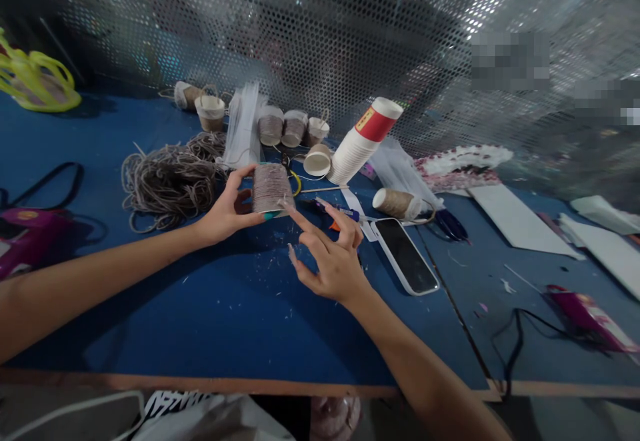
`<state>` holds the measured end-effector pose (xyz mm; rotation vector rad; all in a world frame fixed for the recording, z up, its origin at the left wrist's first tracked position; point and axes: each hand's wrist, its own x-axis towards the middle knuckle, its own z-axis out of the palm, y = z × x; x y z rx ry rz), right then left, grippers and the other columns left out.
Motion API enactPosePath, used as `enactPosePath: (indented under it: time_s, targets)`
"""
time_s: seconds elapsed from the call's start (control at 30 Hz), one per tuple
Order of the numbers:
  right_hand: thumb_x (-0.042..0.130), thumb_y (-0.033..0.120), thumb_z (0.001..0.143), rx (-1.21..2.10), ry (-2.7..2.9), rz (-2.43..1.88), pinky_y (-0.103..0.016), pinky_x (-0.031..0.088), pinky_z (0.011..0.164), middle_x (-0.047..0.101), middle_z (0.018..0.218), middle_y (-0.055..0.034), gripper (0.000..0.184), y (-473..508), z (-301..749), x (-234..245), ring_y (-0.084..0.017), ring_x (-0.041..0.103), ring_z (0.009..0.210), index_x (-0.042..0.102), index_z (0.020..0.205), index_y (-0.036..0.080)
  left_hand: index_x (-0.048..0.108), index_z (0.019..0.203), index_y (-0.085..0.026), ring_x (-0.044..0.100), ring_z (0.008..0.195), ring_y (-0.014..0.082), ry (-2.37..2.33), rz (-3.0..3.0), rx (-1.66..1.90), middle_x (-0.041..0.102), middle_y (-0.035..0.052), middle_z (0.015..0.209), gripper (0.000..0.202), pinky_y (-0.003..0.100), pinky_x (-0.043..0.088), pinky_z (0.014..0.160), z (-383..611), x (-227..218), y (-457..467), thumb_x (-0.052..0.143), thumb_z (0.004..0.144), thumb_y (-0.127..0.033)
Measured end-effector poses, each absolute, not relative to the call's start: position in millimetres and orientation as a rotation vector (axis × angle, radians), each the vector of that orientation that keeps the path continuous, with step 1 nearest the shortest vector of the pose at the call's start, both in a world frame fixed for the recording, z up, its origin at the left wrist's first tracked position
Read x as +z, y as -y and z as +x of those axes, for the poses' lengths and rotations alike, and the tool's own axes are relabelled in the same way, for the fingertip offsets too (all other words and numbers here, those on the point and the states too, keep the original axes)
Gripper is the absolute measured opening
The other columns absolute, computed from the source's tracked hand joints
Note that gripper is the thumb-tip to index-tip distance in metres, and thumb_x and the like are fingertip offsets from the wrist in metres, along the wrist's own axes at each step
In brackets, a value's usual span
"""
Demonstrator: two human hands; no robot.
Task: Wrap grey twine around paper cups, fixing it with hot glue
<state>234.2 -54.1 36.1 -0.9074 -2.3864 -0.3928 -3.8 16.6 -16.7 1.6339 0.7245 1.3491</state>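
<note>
In the head view, my left hand is closed around a small cup wrapped in grey-brown cord, thumb and fingers at its two ends. The cup lies on its side, raised over the blue table. My right hand has its fingers spread, and its index fingertip reaches the cup's lower right edge. Nothing shows in that hand's grasp. A tangled heap of the same kind of cord lies left of the cup. Behind my right fingers are a purple-handled tool and a thin stick, partly covered.
A leaning stack of paper cups stands behind, near several cord-wrapped cups. At right lie a phone, a twine-wrapped cup and white boards. Perforated metal mesh closes the back. A yellow basket-like object sits far left.
</note>
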Motion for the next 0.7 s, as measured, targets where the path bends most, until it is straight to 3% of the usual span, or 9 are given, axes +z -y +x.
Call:
enactPosePath:
  time_s: [0.17, 0.4, 0.7]
  targets:
    - [0.064, 0.034, 0.081, -0.59, 2.333, -0.901, -0.059, 0.038, 0.1, 0.068, 0.133, 0.0037, 0.015, 53, 240, 39, -0.038, 0.049, 0.129, 0.054, 0.09, 0.028, 0.039, 0.139, -0.032, 0.059, 0.119, 0.0301, -0.733, 1.649, 1.372, 0.042, 0.0122, 0.144, 0.077, 0.049, 0.056, 0.098, -7, -22, -22, 0.079, 0.076, -0.052]
    - [0.062, 0.04, 0.084, -0.76, 2.318, -0.818, -0.052, 0.033, 0.105, 0.067, 0.133, 0.009, 0.014, 56, 227, 39, -0.033, 0.041, 0.132, 0.056, 0.085, 0.027, 0.042, 0.135, -0.031, 0.063, 0.11, 0.0269, -0.734, 1.627, 1.352, 0.046, 0.0108, 0.134, 0.077, 0.043, 0.059, 0.092, -5, -16, -19, 0.081, 0.073, -0.054]
    - [0.056, 0.03, 0.086, -0.751, 2.248, -0.891, -0.049, 0.034, 0.1, 0.075, 0.12, 0.004, 0.012, 59, 233, 43, -0.033, 0.049, 0.127, 0.059, 0.075, 0.024, 0.045, 0.128, -0.027, 0.061, 0.112, 0.0279, -0.81, 1.461, 1.324, 0.049, 0.0103, 0.131, 0.083, 0.043, 0.056, 0.095, -3, -9, -15, 0.085, 0.062, -0.058]
